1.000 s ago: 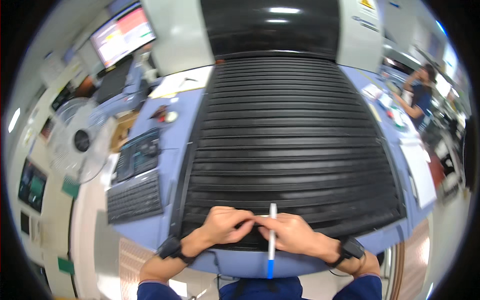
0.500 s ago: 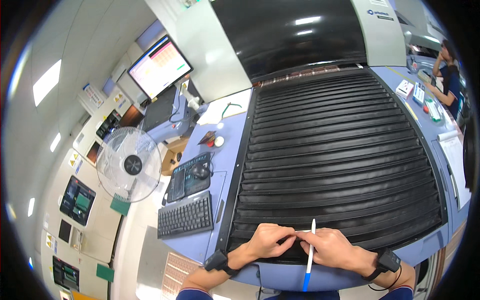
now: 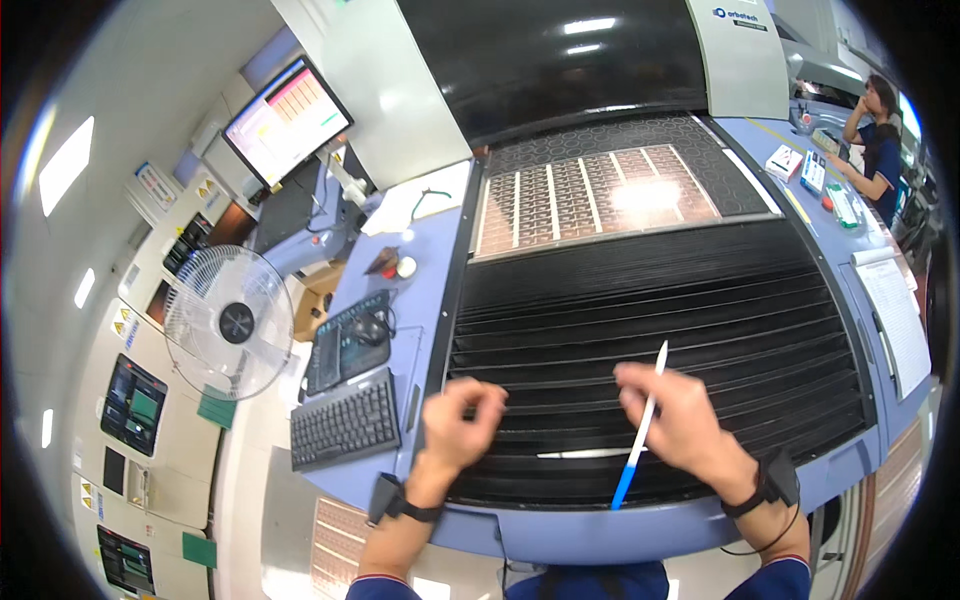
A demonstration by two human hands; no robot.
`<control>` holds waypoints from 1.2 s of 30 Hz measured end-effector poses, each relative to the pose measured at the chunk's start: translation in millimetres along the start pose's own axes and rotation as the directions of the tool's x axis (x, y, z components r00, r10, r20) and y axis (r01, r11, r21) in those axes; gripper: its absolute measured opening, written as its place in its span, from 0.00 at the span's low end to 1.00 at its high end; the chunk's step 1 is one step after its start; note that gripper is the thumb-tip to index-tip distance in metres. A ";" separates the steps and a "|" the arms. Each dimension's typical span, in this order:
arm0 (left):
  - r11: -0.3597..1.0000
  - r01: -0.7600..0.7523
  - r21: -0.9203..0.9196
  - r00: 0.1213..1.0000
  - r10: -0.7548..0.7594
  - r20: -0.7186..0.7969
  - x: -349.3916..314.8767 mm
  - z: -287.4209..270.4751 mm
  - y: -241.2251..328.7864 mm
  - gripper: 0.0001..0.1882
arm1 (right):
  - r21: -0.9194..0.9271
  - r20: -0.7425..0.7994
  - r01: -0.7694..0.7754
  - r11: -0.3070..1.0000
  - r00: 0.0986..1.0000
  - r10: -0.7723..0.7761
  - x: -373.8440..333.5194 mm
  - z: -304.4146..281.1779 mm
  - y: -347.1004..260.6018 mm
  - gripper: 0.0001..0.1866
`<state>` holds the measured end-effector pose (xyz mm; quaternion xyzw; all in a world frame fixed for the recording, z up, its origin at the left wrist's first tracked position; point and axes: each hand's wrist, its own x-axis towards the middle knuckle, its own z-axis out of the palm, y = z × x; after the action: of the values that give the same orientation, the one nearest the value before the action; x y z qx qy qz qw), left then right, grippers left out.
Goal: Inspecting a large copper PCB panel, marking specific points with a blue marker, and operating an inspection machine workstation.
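Note:
A slim pen, white with a blue end, slants through my right hand, whose fingers are curled round it. My left hand is closed loosely, thumb and fingertips together; nothing shows in it. Both hands are apart above the near folds of a black bellows cover. Between them, a thin pale strip shows against the near folds; its kind cannot be made out. Beyond the bellows, a copper-coloured patterned panel lies on the black machine bed.
A keyboard, a mouse and a monitor are on the left, with a fan beyond. On the right ledge are small boxes and a paper pad. A co-worker sits at the far right.
My hands have parted and moved forward from the near edge, the pen still in the right. The bellows has folded toward me, uncovering the copper-coloured panel. The view has shifted slightly.

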<state>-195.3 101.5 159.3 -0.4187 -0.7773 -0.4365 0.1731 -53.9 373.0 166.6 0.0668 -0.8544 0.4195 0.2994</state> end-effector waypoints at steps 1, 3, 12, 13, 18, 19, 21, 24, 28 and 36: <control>0.992 0.123 -0.036 0.989 -0.125 -0.075 4.7 -3.3 -2.3 0.03 | -0.033 -0.044 -0.028 0.999 0.999 0.026 5.3 -7.6 5.4 0.15; 0.960 0.275 -0.042 0.945 -0.278 -0.169 12.8 -8.0 -17.1 0.09 | -0.035 -0.106 -0.133 0.990 0.986 0.129 12.9 -20.6 15.1 0.14; 0.811 0.207 0.546 0.950 -0.301 0.087 4.3 1.7 -26.6 0.34 | -0.203 -0.045 -0.296 0.933 0.955 0.293 18.5 -33.9 52.8 0.20; 0.833 0.277 0.479 0.905 -0.394 0.162 7.5 2.2 -22.2 0.33 | -0.217 -0.023 -0.285 0.934 0.958 0.287 16.6 -34.8 55.4 0.20; 0.894 0.446 -0.031 0.870 -0.442 -0.217 11.6 -0.8 -51.3 0.24 | -0.330 0.079 -0.063 0.942 0.992 0.094 14.6 -26.7 85.1 0.28; 0.882 0.417 -0.220 0.837 -0.467 -0.286 22.1 1.4 -41.2 0.22 | -0.393 0.081 0.031 0.919 0.997 0.001 10.9 -28.1 93.4 0.30; 0.936 0.263 -0.236 0.854 -0.339 -0.394 26.5 1.0 -35.4 0.22 | -0.260 0.125 -0.266 0.928 0.944 0.306 9.6 -24.6 80.3 0.30; 0.937 0.053 -0.346 0.824 -0.237 -0.515 24.9 -6.3 -25.8 0.22 | -0.332 0.011 -0.177 0.926 0.981 0.192 15.0 -29.1 100.6 0.22; 0.961 -0.010 -0.275 0.846 -0.138 -0.515 25.8 3.5 -11.7 0.26 | -0.440 -0.334 -0.076 0.895 0.939 -0.085 50.0 -146.5 188.2 0.16; 0.949 -0.304 0.082 0.918 0.314 -0.241 5.4 31.4 -4.1 0.33 | 0.389 -0.520 -0.196 0.900 0.760 0.390 105.1 -107.5 45.1 0.24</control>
<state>-198.8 129.0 143.0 -0.4736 -0.6824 -0.4363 0.3459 -106.7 497.6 246.1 -0.1556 -0.6423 0.5906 0.4630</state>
